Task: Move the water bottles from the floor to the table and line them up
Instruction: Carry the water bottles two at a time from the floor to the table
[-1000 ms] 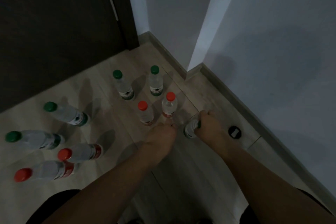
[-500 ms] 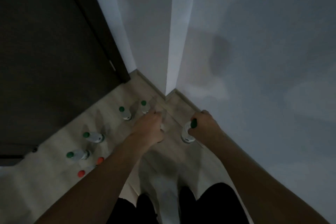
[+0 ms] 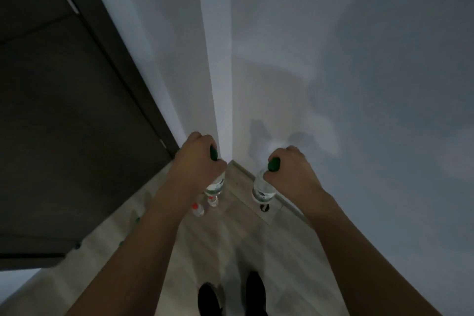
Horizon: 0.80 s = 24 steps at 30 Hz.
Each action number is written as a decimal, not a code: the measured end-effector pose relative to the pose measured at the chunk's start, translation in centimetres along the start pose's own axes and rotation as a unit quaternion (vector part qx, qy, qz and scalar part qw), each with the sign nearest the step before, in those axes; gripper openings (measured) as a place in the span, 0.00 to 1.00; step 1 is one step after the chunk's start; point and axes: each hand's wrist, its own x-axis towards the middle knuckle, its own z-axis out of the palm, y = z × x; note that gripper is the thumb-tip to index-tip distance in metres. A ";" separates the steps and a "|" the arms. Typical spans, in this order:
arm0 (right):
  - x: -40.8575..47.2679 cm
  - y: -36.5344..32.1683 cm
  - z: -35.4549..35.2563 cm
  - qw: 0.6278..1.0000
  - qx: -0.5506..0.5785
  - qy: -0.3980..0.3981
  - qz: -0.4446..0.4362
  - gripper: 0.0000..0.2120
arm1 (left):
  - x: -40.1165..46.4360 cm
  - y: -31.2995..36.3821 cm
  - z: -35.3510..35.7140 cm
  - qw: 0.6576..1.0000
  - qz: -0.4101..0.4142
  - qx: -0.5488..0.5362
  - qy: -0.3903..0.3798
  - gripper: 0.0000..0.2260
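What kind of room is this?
Probably a hallway corner in a home: a dark door, plain white walls meeting at a corner, and a wood-look floor with a skirting board.

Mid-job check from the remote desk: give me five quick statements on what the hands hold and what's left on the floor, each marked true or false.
1. The left hand grips a green-capped bottle. True.
2. The right hand is empty. False: it grips another green-capped bottle near the cap.
3. Both held bottles have red caps. False: both caps are green.
4. Red-capped bottles stand on the floor below. True.
5. A table is in view. False: only floor, walls and a dark door show.
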 end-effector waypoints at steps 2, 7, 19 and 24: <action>-0.8 -0.1 -0.9 1.000 0.002 0.002 0.011 0.10 | -0.3 1.2 -0.7 1.000 0.006 -0.007 -0.001 0.10; -2.9 0.5 -2.4 0.997 0.025 0.045 0.055 0.10 | -0.3 3.3 -1.3 0.998 0.058 -0.024 -0.001 0.10; -13.4 4.0 -4.6 0.951 0.054 0.198 0.231 0.09 | -1.7 10.0 1.9 0.964 0.228 -0.033 -0.132 0.07; -20.2 6.9 -6.2 0.920 0.057 0.254 0.292 0.11 | -5.0 15.6 4.6 0.935 0.304 -0.027 -0.181 0.07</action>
